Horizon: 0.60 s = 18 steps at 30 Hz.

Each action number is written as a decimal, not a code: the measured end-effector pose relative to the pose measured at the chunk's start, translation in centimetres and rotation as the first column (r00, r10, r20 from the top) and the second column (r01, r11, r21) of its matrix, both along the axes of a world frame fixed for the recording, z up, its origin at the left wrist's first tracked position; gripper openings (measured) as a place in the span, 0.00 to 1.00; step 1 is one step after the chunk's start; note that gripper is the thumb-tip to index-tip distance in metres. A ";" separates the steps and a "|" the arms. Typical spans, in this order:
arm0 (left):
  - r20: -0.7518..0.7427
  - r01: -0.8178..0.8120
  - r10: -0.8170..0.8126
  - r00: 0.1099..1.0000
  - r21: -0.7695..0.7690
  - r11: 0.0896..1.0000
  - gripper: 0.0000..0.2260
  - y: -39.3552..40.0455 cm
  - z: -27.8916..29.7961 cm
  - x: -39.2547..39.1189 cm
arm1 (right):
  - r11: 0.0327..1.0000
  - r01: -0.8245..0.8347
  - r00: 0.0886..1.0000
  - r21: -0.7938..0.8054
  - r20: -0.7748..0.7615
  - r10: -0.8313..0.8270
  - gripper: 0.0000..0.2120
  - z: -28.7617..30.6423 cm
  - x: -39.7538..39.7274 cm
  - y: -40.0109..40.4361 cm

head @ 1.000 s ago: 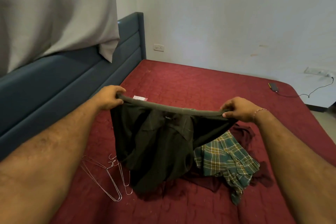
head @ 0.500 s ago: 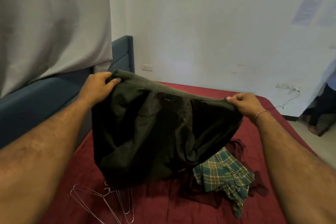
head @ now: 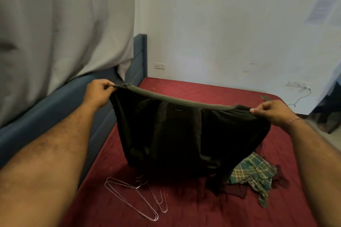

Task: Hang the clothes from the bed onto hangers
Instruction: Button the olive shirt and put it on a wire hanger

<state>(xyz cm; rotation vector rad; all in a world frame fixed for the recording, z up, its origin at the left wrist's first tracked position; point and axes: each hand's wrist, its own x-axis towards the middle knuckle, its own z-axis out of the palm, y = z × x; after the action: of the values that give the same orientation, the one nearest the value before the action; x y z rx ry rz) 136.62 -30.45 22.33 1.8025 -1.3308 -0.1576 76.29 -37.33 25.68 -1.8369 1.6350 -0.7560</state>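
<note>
Fabric looks soft and light, so I'd keep hold at the top hem. My left hand (head: 98,92) and right hand (head: 271,111) each pinch a corner of the dark garment (head: 184,134), hanging over the bed (head: 212,90) above the wire hangers (head: 136,197). Compared with half a second ago, it's lower and stretched flatter.

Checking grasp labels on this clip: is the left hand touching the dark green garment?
Touching. The head view shows the left hand pinching one end of the dark green garment by its top edge, fingers curled over the band, no gap.
</note>
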 end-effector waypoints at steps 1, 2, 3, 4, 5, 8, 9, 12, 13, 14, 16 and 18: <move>-0.042 0.011 -0.011 0.999 0.000 1.000 0.03 0.2 -0.1 0.5 | 0.999 -0.012 0.996 0.046 0.088 0.008 0.14 0.0 0.2 0.6; -0.079 0.025 -0.025 0.997 0.001 1.000 0.03 0.2 -0.3 1.1 | 0.995 -0.033 0.986 0.099 0.166 0.016 0.18 0.0 0.2 1.0; -0.108 0.044 -0.042 0.993 0.014 0.999 0.04 0.2 -0.6 1.7 | 0.987 -0.053 0.976 0.151 0.218 0.019 0.23 0.0 0.1 1.4; -0.124 0.063 -0.059 0.991 0.033 0.997 0.06 0.2 -0.9 2.3 | 0.981 -0.064 0.967 0.185 0.253 0.016 0.23 0.1 0.2 1.8; -0.116 0.088 -0.081 0.990 0.058 0.994 0.06 0.4 -1.3 3.0 | 0.978 -0.064 0.964 0.200 0.266 0.009 0.17 0.0 0.4 2.1; -0.070 0.142 -0.137 0.988 0.081 0.987 0.04 0.5 -2.4 3.7 | 0.976 -0.030 0.966 0.216 0.258 -0.028 0.06 -0.2 0.2 3.1; -0.066 0.140 -0.135 0.989 0.072 0.987 0.05 0.6 -2.6 3.7 | 0.976 -0.031 0.970 0.214 0.240 -0.022 0.07 -0.4 0.3 3.5; -0.108 0.155 -0.146 0.983 0.080 0.985 0.04 0.9 -2.9 3.1 | 0.983 -0.032 0.961 0.179 0.275 -0.018 0.07 -0.6 0.3 4.1; -0.131 0.183 -0.170 0.977 0.092 0.979 0.08 1.1 -2.6 2.7 | 0.985 -0.031 0.960 0.172 0.279 -0.018 0.08 -0.7 0.0 4.3; -0.142 0.218 -0.202 0.969 0.108 0.970 0.10 1.3 -2.2 2.3 | 0.985 -0.035 0.960 0.170 0.280 -0.014 0.08 -0.6 -0.1 4.5; -0.145 0.288 -0.267 0.953 0.146 0.946 0.12 1.9 -0.8 1.0 | 0.977 -0.075 0.950 0.199 0.312 0.009 0.09 -0.3 -0.7 4.9; -0.174 0.340 -0.310 0.935 0.184 0.922 0.09 2.7 0.9 -0.7 | 0.962 -0.113 0.923 0.251 0.385 0.008 0.10 0.2 -1.4 5.3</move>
<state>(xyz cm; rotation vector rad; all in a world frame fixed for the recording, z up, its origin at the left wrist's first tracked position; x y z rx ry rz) 135.93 -27.77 23.25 1.6906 -1.5494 -0.6198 74.93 -31.99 25.86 -1.4360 1.3466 -0.7660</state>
